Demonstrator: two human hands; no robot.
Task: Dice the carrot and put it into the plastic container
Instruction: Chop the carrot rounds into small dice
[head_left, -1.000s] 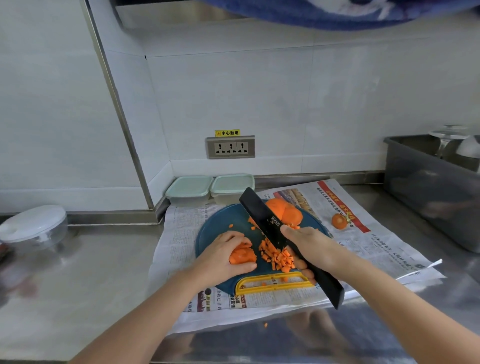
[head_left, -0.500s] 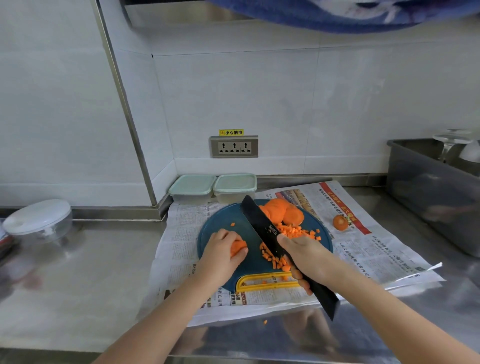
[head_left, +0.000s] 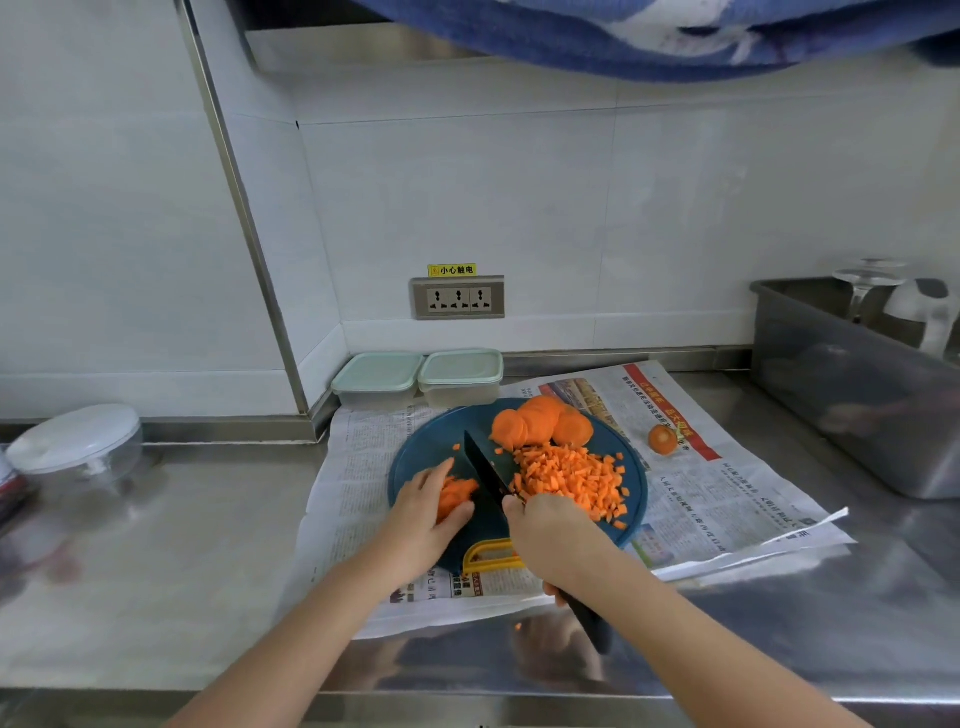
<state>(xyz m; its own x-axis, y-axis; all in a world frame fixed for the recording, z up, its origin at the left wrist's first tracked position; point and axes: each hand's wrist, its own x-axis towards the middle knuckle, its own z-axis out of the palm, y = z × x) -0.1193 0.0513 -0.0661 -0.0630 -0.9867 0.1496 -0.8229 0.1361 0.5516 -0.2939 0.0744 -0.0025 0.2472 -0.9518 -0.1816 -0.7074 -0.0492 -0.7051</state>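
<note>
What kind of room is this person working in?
Most likely a kitchen, perhaps a commercial one: a stainless steel counter, a knife dicing carrot on a cutting board, and lidded plastic containers behind it.

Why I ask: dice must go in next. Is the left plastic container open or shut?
Shut: the left plastic container carries a pale green lid seated flat on its rim.

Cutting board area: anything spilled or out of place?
Yes. One carrot bit lies on the steel counter, in front of the newspaper; a carrot end sits on that newspaper, off the board.
</note>
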